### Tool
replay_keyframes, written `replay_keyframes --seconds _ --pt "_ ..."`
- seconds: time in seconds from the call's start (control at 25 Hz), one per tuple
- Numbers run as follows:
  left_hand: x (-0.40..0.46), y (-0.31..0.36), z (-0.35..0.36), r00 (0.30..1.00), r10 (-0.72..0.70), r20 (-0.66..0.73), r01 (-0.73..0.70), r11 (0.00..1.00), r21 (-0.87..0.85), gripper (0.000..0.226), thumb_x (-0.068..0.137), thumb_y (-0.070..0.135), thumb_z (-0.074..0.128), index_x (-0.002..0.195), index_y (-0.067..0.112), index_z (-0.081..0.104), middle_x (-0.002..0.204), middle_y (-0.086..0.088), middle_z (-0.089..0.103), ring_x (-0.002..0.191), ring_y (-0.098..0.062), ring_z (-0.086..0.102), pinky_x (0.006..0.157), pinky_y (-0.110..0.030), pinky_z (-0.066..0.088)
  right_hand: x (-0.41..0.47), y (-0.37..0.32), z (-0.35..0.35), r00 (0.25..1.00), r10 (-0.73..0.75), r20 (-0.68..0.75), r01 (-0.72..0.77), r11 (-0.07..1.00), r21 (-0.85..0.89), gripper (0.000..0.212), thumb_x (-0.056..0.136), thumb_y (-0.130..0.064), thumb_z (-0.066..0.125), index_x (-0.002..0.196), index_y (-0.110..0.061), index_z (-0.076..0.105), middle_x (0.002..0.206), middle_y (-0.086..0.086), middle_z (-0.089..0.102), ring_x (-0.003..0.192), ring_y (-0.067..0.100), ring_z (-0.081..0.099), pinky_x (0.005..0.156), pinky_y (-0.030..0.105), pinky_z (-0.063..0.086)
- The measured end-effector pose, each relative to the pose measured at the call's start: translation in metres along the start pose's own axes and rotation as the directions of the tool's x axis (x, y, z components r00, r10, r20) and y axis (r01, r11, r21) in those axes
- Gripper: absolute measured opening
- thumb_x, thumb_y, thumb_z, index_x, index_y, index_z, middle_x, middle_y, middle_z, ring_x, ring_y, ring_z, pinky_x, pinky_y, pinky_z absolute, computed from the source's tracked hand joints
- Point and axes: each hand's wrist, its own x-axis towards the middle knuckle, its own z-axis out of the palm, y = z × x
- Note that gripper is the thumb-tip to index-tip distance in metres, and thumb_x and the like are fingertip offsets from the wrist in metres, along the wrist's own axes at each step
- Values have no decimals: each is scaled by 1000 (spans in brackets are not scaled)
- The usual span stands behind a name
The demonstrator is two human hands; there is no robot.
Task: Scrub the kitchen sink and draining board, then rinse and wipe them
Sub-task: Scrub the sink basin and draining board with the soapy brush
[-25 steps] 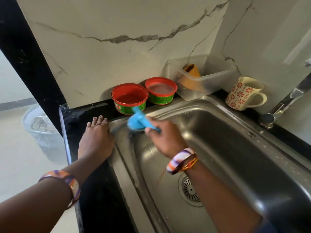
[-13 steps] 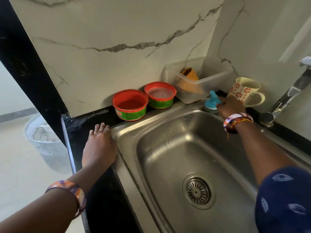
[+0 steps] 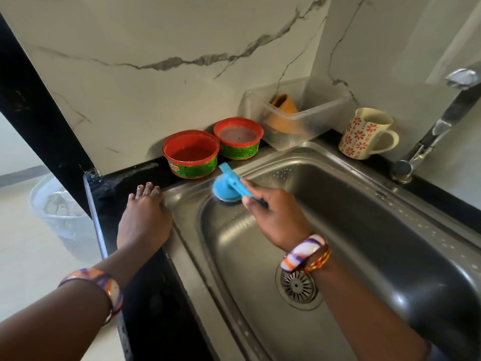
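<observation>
head view: scrubbing is the step in hand. right hand [image 3: 276, 217] is clamped on the blue brush [image 3: 229, 187], pressing it to the rim of the sink [image 3: 338, 230] at its 11 o'clock corner; left hand [image 3: 144, 220] lies flat and open on the counter edge at 9 o'clock. next likely calls for strokes along the rim. half a second ago the brush was at 1 o'clock, near the mug [image 3: 364, 134].

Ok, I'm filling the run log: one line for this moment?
step: scrubbing | right hand: holds brush on sink corner | left hand: flat on counter
</observation>
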Motion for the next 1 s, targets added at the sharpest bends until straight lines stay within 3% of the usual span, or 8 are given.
replay_keyframes --seconds 0.08,0.16,0.28,0.4,0.52,0.68,0.88,1.0 --pt "-1 0 -1 1000 8 8 -9 1000 11 47 95 8 41 141 0 37 152 -15 27 144 -27 20 118 -35 12 5 -16 5 990 -87 115 74 991 111 38 92 -14 55 130 -11 55 118 -5 63 89 -14 56 82 2 40" --pt "-2 2 -1 1000 9 15 -9 1000 12 46 95 9 42 140 -1 39 151 -16 29 143 -28 22 117 -37 14 9 -10 17 986 -92 140 82 994 75 38 92 -16 55 129 -13 56 123 -1 63 105 0 60 92 17 46" --pt "-1 1 0 1000 13 -8 -13 1000 2 45 94 5 40 139 -2 41 151 -16 30 143 -28 22 118 -37 14 38 26 -19 1000 18 -22 -19 1000 -22 35 93 -15 53 128 -13 57 106 3 68 91 10 65 80 24 45" --pt "1 0 3 1000 6 -6 -6 1000 0 45 95 5 39 139 -1 40 151 -15 29 143 -27 21 117 -36 12 70 72 -86 943 213 -256 -289 905 -313 37 96 -14 44 131 -12 55 129 13 59 117 26 56 95 29 41" --pt "2 -2 3 1000 7 -10 -7 1000 12 44 94 5 41 138 -2 43 150 -16 31 142 -29 23 117 -37 16 77 79 -109 843 366 -395 -490 824 -283 40 97 -15 39 135 -13 50 136 17 52 124 34 49 100 34 39" --pt "2 -1 3 1000 5 -4 -5 1000 12 43 95 6 40 137 -2 43 150 -16 32 142 -29 24 117 -38 17 57 28 -44 969 186 -164 -231 917 -325 37 95 -12 44 130 -9 55 127 18 59 116 29 57 90 27 40" --pt "0 2 0 1000 -2 0 2 1000 -8 46 94 5 40 139 -2 40 151 -16 29 143 -28 21 117 -37 14 20 -19 20 968 9 251 -38 993 112 39 92 -14 55 131 -13 54 88 -15 67 62 -17 55 61 4 42" --pt "-2 2 -1 1000 -1 -11 0 999 -35 47 95 7 41 141 0 37 153 -14 26 144 -26 18 118 -35 10 36 -1 -7 985 16 172 -21 999 30 37 92 -13 55 129 -12 56 89 -7 73 67 -12 57 62 7 42"
